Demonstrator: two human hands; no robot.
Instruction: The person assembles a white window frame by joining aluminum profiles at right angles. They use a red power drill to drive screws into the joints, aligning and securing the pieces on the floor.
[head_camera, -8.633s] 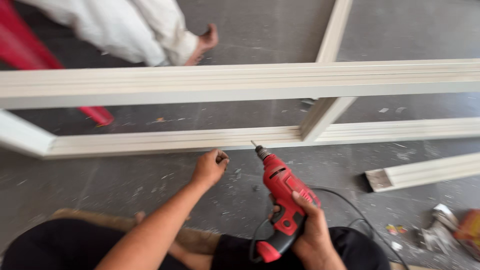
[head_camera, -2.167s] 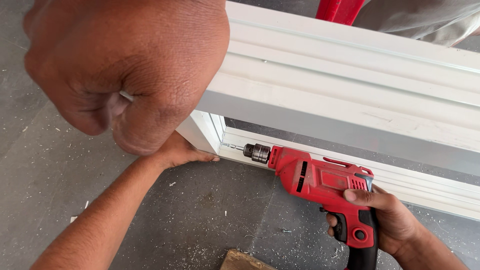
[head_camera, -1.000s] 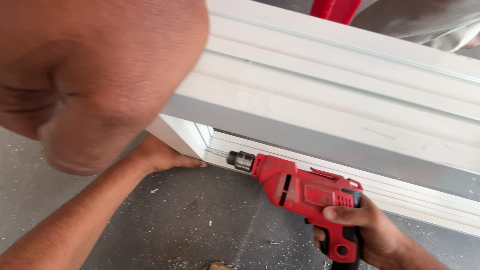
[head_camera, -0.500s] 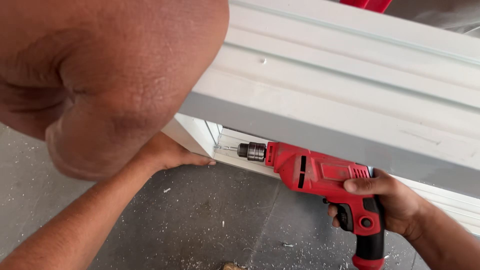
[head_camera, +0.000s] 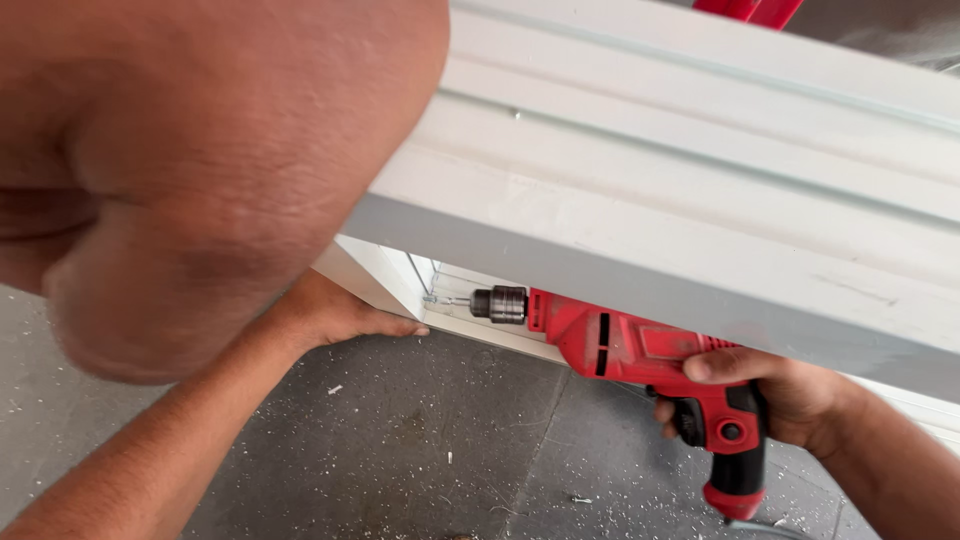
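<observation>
My right hand (head_camera: 790, 395) grips the handle of a red power drill (head_camera: 640, 350), held level and pointing left. Its chuck (head_camera: 498, 304) and a short bit or screw (head_camera: 440, 299) meet the inner corner of a white moulded frame, under the big white beam (head_camera: 700, 200) in the foreground. My left hand (head_camera: 330, 315) lies flat against the short white upright (head_camera: 375, 275) at that corner, fingers spread on the floor side. Whether the tip has entered the wood is hidden.
A large blurred bare limb (head_camera: 200, 170) close to the camera fills the upper left. The grey concrete floor (head_camera: 430, 450) is strewn with white chips. The drill's cable (head_camera: 790, 530) trails at the bottom edge. Something red (head_camera: 745, 10) shows behind the beam.
Over the last second the drill has shifted left to the frame corner and stays pressed there. My left hand keeps its place on the upright.
</observation>
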